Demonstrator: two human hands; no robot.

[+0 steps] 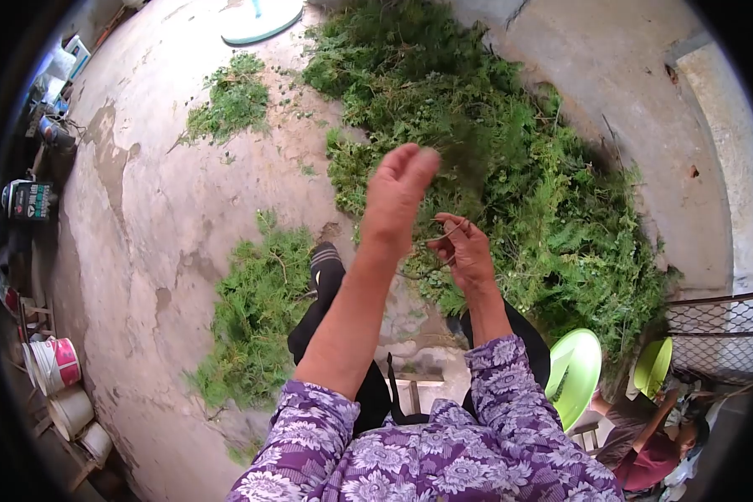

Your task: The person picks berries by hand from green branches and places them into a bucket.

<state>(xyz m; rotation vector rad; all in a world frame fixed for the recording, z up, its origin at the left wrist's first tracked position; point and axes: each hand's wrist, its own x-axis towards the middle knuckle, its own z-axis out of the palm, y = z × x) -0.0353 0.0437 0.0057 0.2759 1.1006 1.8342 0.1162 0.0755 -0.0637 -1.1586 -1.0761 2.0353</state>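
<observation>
My left hand (400, 197) is raised in front of me with its fingers pressed together; whether anything small is between them I cannot make out. Lower and to its right, my right hand (464, 249) pinches a thin brown stem (427, 273) that curves off to the left. Beyond both hands spreads a large heap of green leafy branches (552, 222) on the floor. A smaller green pile (255, 322) lies to the left of my foot (326, 261). Some sprigs (236, 99) lie farther off at the upper left.
A light green basin (574, 376) stands by my right knee. Another person (644, 443) is at the lower right near a green bowl (653, 366). White buckets (54, 366) line the left side, and a wire mesh (715, 330) stands at the right.
</observation>
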